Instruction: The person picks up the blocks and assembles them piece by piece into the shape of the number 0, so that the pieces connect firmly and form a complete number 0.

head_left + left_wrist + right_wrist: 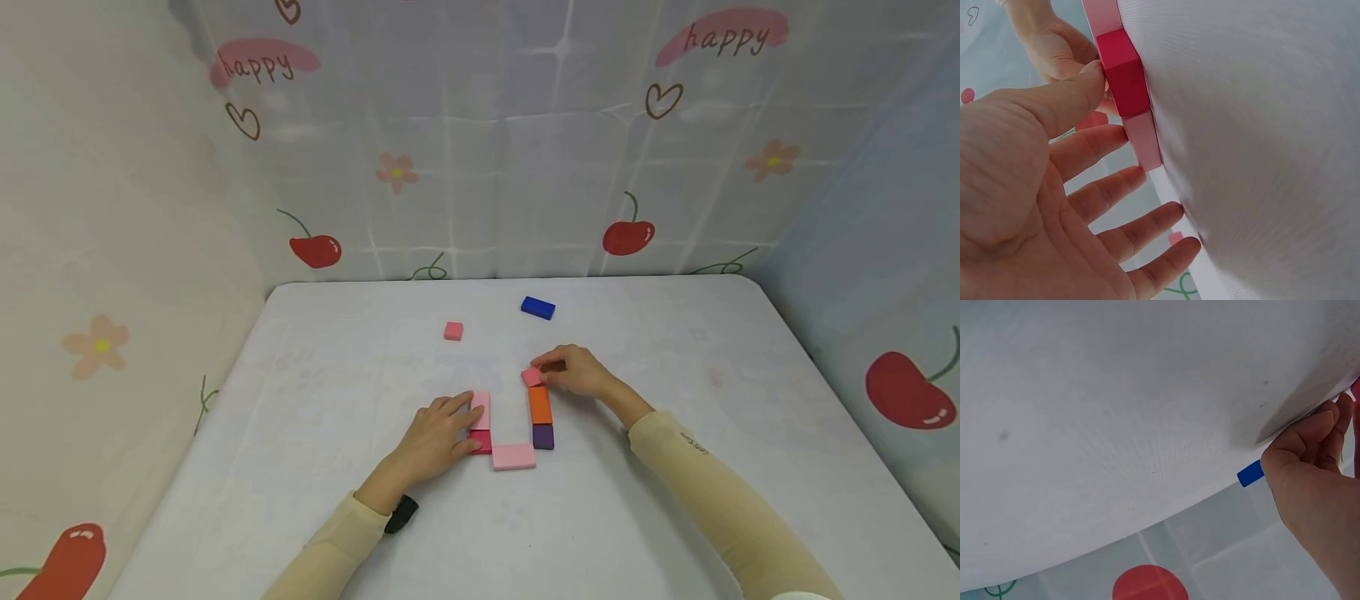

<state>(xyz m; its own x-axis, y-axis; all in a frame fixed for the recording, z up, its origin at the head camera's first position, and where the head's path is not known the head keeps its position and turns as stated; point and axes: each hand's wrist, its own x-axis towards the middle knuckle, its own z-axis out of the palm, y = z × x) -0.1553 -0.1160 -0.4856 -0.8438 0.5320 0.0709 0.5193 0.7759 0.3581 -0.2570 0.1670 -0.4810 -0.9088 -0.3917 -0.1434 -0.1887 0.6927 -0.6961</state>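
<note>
Several coloured blocks form a U on the white table. With fingers spread and fairly straight, my left hand touches its left side. The thumb lies at a crimson block, and fingertips reach a light pink block beyond it. My right hand pinches a small pink block at the far end of the right side, slightly turned against an orange block. Nearer me, a dark purple block adjoins the orange one. Another light pink block lies crosswise along the bottom.
Farther back on the white table lie a blue block and a small pink cube. A printed curtain hangs behind the table's far edge and along both sides. A black band shows at the left wrist.
</note>
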